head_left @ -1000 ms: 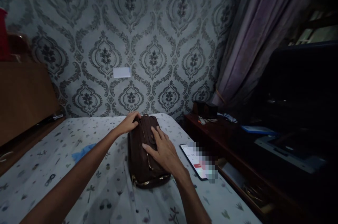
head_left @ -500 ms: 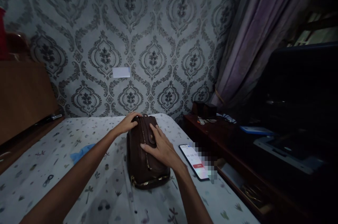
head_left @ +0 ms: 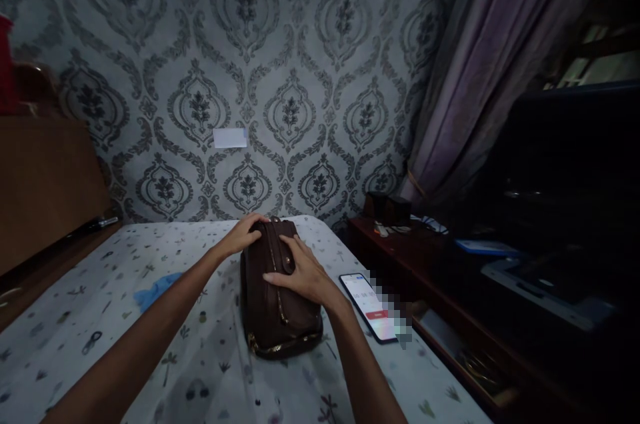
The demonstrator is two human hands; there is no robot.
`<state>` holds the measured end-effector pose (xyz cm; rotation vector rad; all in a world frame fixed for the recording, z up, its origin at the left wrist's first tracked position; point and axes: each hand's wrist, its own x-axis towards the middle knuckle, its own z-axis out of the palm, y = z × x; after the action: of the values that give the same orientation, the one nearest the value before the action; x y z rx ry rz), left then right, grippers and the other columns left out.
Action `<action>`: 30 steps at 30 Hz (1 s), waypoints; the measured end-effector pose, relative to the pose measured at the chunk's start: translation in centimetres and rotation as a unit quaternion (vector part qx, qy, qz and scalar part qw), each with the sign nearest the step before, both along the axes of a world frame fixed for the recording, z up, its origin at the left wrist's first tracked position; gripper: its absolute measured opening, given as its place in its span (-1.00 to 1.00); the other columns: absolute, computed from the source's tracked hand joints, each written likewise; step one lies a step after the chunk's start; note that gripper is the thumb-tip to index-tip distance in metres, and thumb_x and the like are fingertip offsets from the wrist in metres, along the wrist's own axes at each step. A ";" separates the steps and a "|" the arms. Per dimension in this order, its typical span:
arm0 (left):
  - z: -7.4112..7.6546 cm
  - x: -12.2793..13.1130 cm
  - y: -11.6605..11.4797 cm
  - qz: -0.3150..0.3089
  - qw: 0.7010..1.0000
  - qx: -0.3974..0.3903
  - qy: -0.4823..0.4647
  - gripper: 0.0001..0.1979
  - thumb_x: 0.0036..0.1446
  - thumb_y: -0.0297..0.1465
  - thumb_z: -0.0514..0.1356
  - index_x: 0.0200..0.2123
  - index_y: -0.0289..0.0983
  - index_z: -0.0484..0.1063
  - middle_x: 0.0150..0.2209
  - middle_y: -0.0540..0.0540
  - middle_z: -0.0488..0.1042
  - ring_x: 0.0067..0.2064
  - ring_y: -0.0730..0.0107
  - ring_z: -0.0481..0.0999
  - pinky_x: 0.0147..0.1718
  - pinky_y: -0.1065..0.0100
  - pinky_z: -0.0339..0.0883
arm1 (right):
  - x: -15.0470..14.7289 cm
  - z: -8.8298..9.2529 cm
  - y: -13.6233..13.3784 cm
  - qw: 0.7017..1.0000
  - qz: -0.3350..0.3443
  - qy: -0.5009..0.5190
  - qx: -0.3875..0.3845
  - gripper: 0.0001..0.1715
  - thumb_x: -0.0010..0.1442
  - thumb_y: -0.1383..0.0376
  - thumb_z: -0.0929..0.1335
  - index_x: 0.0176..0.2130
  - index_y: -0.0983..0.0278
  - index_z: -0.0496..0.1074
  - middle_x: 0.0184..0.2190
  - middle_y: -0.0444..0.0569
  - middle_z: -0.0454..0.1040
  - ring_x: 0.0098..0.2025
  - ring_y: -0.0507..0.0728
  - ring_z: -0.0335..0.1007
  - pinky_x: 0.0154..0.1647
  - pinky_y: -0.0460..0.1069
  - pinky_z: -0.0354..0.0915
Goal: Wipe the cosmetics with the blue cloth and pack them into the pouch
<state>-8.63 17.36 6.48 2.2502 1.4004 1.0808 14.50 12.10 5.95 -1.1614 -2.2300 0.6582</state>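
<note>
A dark brown leather bag (head_left: 260, 304) with gold zips lies lengthwise on the patterned bedsheet. My left hand (head_left: 244, 235) is at its far left corner, fingers hooked over the far edge and thumb on top; some fingertips are hidden. On the upper right part of the bag rests my right hand (head_left: 305, 274), its thumb and fingers spread apart across the top, touching the leather near a round snap and a zip line. The zip (head_left: 275, 349) along the near end looks gold and runs round the bag's bottom edge.
Right of the bag a phone (head_left: 367, 307) with a lit screen lies on the bed. A blue cloth (head_left: 156, 291) is at the left, partly behind my left forearm. A dark wooden cabinet (head_left: 370, 247) borders the bed, with an open drawer (head_left: 455, 351). Patterned wallpaper (head_left: 290, 111) stands behind.
My right hand has shifted slightly to the left over the bag, thumb and fingertips with it. The left hand and the bag are nearly unchanged.
</note>
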 end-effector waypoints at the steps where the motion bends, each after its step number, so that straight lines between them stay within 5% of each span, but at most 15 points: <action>1: 0.0 0.0 0.0 0.001 1.000 -0.001 -0.003 -0.55 -0.08 -0.48 0.07 -0.06 -0.27 0.45 0.00 -0.15 0.46 0.08 0.09 0.39 0.14 0.08 0.26 | 0.0 0.0 0.3 1.000 0.006 0.000 -0.010 0.23 -0.05 -0.16 0.50 0.38 0.25 0.06 0.43 0.24 -0.02 0.49 0.37 -0.24 0.42 0.28 -0.10; 11: 0.1 0.0 0.1 0.017 0.997 -0.045 -0.054 -0.55 -0.09 -0.53 0.09 -0.08 -0.23 0.50 0.01 -0.09 0.50 0.13 0.14 0.40 0.15 0.18 0.27 | 0.1 -0.5 1.3 0.999 0.035 0.003 -0.022 0.32 -0.08 -0.18 0.50 0.41 0.32 0.01 0.43 0.25 0.00 0.48 0.38 -0.22 0.43 0.28 -0.12; 15: 0.1 -0.4 1.2 0.076 0.988 -0.097 -0.090 -0.66 0.12 -0.50 0.07 -0.07 -0.25 0.49 0.00 -0.07 0.54 0.12 0.21 0.44 0.08 0.26 0.35 | 0.2 -0.2 1.1 0.999 0.034 0.011 -0.022 0.30 -0.09 -0.19 0.50 0.40 0.28 0.04 0.42 0.24 0.02 0.48 0.39 -0.21 0.43 0.30 -0.12; 18: -0.4 -0.5 2.8 0.154 0.969 -0.162 -0.108 -0.73 0.31 -0.34 0.11 0.02 -0.29 0.44 0.04 -0.14 0.49 0.06 0.18 0.49 -0.01 0.15 0.43 | 0.1 0.1 0.8 0.999 0.032 0.014 -0.025 0.31 -0.10 -0.19 0.51 0.40 0.28 0.04 0.42 0.26 0.02 0.48 0.39 -0.22 0.43 0.30 -0.12; 21: -0.9 -0.4 4.5 0.209 0.938 -0.253 -0.110 -0.63 0.30 -0.24 0.20 0.09 -0.30 0.39 0.07 -0.19 0.45 0.00 0.19 0.51 -0.05 0.06 0.47 | 0.2 0.3 0.5 0.999 0.026 0.007 -0.033 0.32 -0.09 -0.18 0.51 0.41 0.30 0.03 0.43 0.28 -0.02 0.49 0.39 -0.25 0.43 0.29 -0.12; 26: -1.0 -0.5 6.8 0.239 0.898 -0.355 -0.101 -0.63 0.30 -0.25 0.20 0.11 -0.29 0.38 0.08 -0.19 0.44 0.00 0.19 0.51 -0.05 0.06 0.48 | 0.3 0.3 0.3 0.999 0.023 0.000 -0.026 0.29 -0.07 -0.20 0.49 0.41 0.26 0.02 0.44 0.26 -0.03 0.49 0.39 -0.24 0.43 0.31 -0.13; 30: -1.0 -0.8 7.5 0.231 0.893 -0.374 -0.097 -0.64 0.30 -0.25 0.20 0.10 -0.28 0.38 0.08 -0.19 0.44 0.00 0.20 0.51 -0.04 0.06 0.48 | 0.3 0.4 0.2 0.999 0.018 -0.004 -0.029 0.30 -0.07 -0.17 0.50 0.41 0.27 0.02 0.44 0.29 -0.06 0.49 0.38 -0.26 0.43 0.30 -0.12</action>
<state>-9.39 24.85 5.50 1.2668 1.8898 0.6660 14.77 12.30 6.31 -1.1562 -2.2563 0.7385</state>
